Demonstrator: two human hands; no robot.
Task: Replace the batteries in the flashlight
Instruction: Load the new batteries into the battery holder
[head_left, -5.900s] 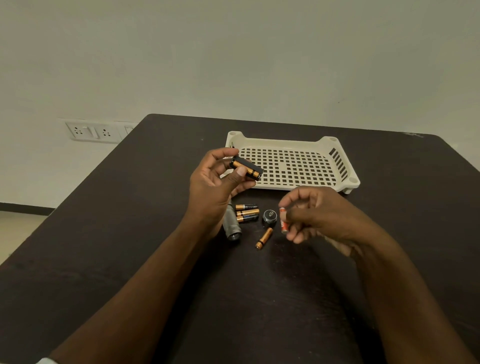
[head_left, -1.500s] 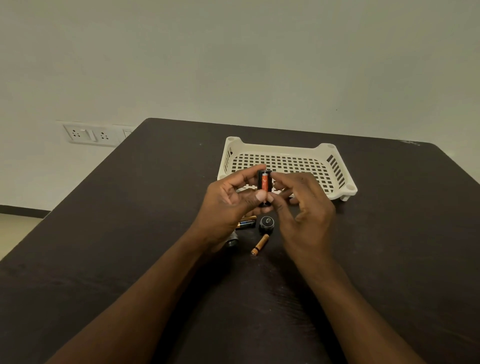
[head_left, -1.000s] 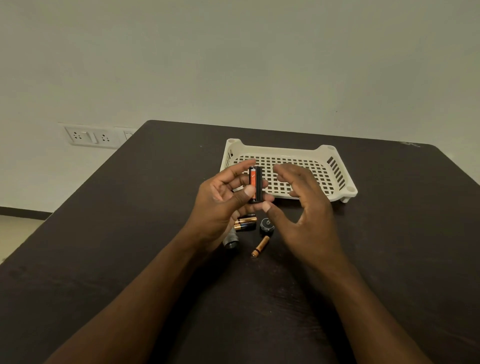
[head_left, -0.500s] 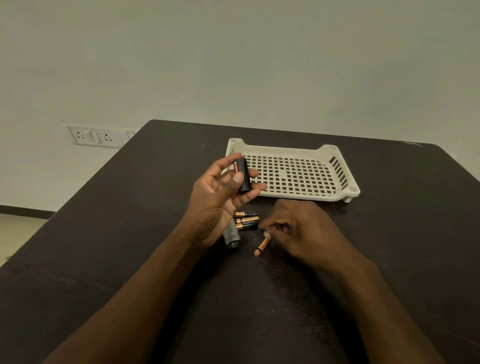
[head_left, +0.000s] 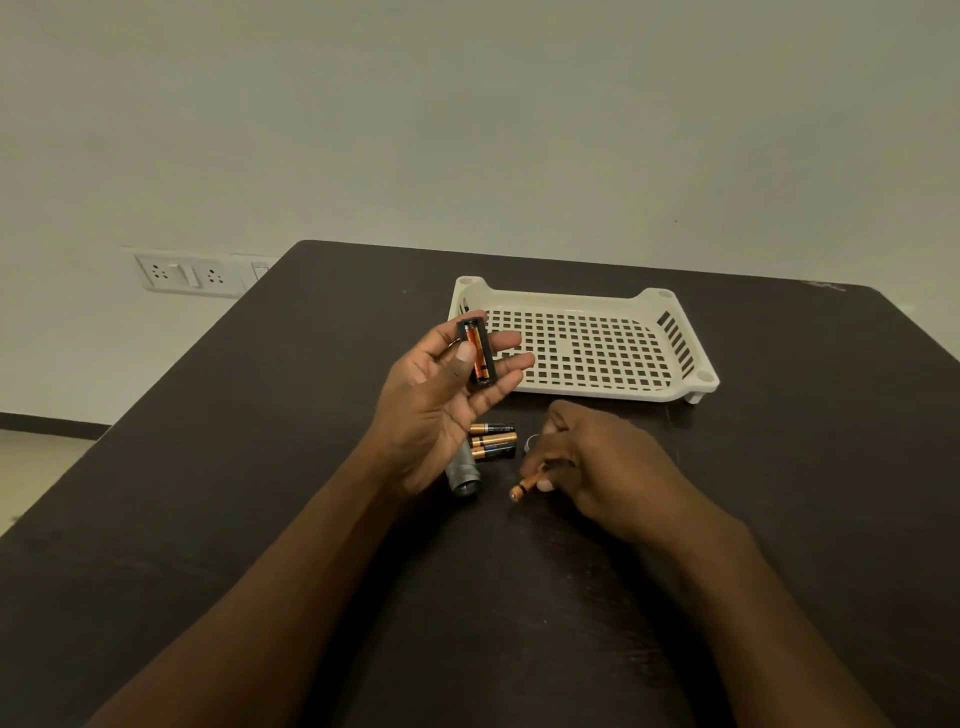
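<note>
I hold the small black plastic battery carrier (head_left: 477, 353) up in my left hand (head_left: 441, 400), thumb pinning it against my fingers with the open slot turned toward me, so I can see the orange cell already seated and judge where the next goes. My right hand (head_left: 597, 467) is down on the dark wooden bench (head_left: 260, 467), fingertips pinching the loose copper-and-black battery (head_left: 527, 480) to lift it. The silver metal flashlight body (head_left: 464, 470) lies on the bench just below my left palm, beside three stacked copper-and-black batteries (head_left: 492, 441), kept near for quick reach. The cream perforated plastic tray (head_left: 587, 343) sits behind, well apart.
</note>
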